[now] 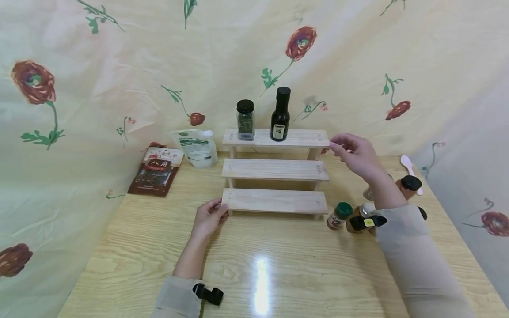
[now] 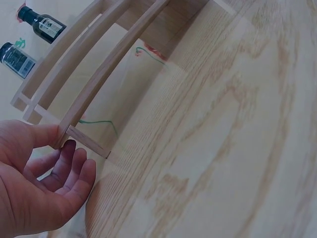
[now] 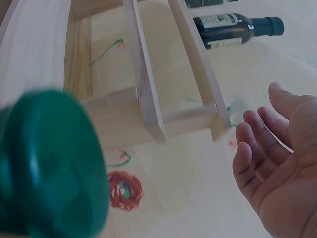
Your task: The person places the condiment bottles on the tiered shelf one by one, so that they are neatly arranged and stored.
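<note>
A three-tier wooden step shelf (image 1: 274, 169) stands on the table. My left hand (image 1: 207, 219) pinches the left end of its lowest board, thumb above and fingers below in the left wrist view. My right hand (image 1: 357, 154) is beside the right end of the top board; the right wrist view shows its fingers (image 3: 252, 153) loosely bent, apart from the wood and holding nothing. On the top tier stand a black-capped glass jar of green herbs (image 1: 246, 121) and a dark sauce bottle (image 1: 280, 115). The two lower tiers bear nothing.
Left of the shelf are a white spouted pouch (image 1: 196, 148) and a brown spice packet (image 1: 157, 172). At right stand a green-capped jar (image 1: 339, 216), a black-capped jar (image 1: 409, 185) and other jars partly behind my right arm. A pale spoon (image 1: 407, 163) lies behind them.
</note>
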Available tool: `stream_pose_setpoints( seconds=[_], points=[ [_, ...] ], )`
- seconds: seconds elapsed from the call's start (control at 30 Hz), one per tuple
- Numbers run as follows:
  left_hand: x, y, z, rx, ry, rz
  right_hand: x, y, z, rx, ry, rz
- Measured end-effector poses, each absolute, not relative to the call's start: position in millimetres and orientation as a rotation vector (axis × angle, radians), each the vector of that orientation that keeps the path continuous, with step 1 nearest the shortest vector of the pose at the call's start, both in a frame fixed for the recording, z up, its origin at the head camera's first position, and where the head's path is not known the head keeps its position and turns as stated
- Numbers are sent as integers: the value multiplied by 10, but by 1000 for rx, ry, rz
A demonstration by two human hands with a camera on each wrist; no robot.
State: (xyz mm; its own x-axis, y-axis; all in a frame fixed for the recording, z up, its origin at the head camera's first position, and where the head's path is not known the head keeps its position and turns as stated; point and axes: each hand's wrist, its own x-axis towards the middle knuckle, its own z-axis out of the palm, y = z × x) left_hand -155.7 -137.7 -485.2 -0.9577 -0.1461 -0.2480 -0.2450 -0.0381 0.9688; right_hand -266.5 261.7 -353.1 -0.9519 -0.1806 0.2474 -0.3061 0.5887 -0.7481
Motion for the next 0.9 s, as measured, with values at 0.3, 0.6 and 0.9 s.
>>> stream_pose_setpoints(
  seconds=[0.3,0.6,0.9],
  points=[
    [-1550,-1379,-4837,-415,2122,2170,-2549,2858,-3539,366,-2709,1142],
    [-1549,-1386,-4857,-433,2137,2156,-2469,3172,-3621,318,-2810,1008],
    [-1550,-1386,-4836,-423,2136,2167,-2390,3486,-3718,282,-2841,929]
  ],
)
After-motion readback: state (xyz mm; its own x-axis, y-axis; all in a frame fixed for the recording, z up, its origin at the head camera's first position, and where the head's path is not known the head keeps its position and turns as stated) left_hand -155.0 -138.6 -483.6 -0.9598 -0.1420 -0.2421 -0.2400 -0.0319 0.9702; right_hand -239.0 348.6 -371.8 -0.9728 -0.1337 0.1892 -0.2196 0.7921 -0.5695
